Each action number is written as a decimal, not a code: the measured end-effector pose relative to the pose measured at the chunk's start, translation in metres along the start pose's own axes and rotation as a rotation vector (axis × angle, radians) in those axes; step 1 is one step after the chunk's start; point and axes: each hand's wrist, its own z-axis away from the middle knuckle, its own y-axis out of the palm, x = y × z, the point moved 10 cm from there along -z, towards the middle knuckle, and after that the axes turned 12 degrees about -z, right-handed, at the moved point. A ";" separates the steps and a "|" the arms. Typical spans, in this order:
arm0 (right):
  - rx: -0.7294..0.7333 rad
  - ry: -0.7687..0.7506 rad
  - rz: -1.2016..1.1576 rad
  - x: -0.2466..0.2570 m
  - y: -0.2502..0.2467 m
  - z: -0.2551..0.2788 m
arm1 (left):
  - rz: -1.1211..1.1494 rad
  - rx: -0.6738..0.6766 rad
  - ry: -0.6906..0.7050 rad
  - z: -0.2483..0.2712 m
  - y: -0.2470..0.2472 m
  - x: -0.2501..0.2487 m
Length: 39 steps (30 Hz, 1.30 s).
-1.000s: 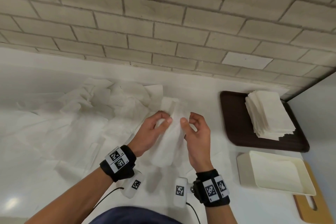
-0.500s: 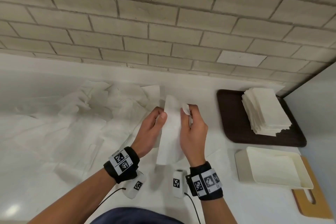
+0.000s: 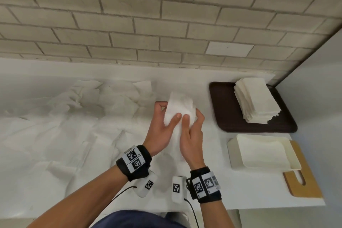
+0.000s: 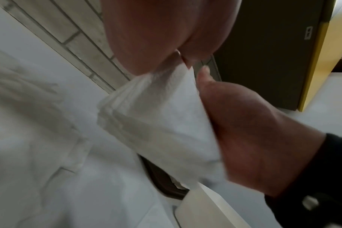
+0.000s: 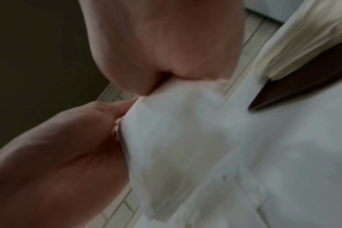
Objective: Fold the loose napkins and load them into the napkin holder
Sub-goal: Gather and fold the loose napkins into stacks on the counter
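Both hands hold one white folded napkin (image 3: 180, 103) upright above the counter at the centre. My left hand (image 3: 167, 112) grips its left edge, thumb on the front and fingers behind. My right hand (image 3: 193, 116) pinches the right edge, its thumb beside the left thumb. The left wrist view shows the napkin (image 4: 156, 111) with layered edges between both hands; in the right wrist view the napkin (image 5: 176, 131) is blurred. The cream napkin holder (image 3: 238, 155) lies at the right. Loose napkins (image 3: 88, 102) sprawl over the left of the counter.
A brown tray (image 3: 222, 109) at the back right carries a stack of folded napkins (image 3: 257, 102). A wooden board (image 3: 305, 185) sticks out from under the holder near the counter's right edge. A brick wall (image 3: 166, 24) runs behind, and a side wall closes the right.
The hands have drawn together on the napkin, so the thumbs now sit side by side on its front. The long hanging strip is now bunched shorter between them.
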 end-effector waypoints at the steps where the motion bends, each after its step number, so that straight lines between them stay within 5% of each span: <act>1: 0.037 0.041 -0.047 -0.003 -0.010 0.004 | 0.033 0.013 -0.021 0.001 0.010 -0.002; 5: 0.187 0.162 0.048 -0.002 -0.082 0.019 | 0.159 0.069 -0.067 0.006 0.047 -0.020; 9: 0.352 0.250 0.200 0.023 -0.161 0.034 | 0.076 0.458 -0.071 0.021 0.125 -0.042; 11: 0.353 0.287 0.265 0.034 -0.205 0.034 | 0.050 0.548 -0.046 0.031 0.161 -0.053; 17: -0.070 0.278 0.083 0.038 -0.362 0.005 | 0.051 0.329 -0.010 0.037 0.229 -0.039; 21: -0.339 0.158 0.346 0.019 -0.419 -0.024 | -0.359 0.157 0.087 0.039 0.266 -0.006; 25: -0.292 0.097 1.093 -0.009 -0.406 -0.042 | -0.887 0.212 0.124 0.037 0.304 0.026; 28: -0.261 0.113 1.315 -0.027 -0.396 -0.044 | -0.859 0.163 0.152 0.037 0.303 0.022; 32: -0.391 -0.139 1.198 0.006 -0.385 -0.037 | -0.936 0.038 0.097 0.030 0.240 0.045; 36: -0.386 -0.307 0.941 0.038 -0.344 -0.020 | -1.325 0.340 -0.208 0.042 0.191 0.127; 39: -0.262 -0.332 0.802 0.039 -0.303 -0.019 | -1.240 0.419 -0.305 0.047 0.178 0.147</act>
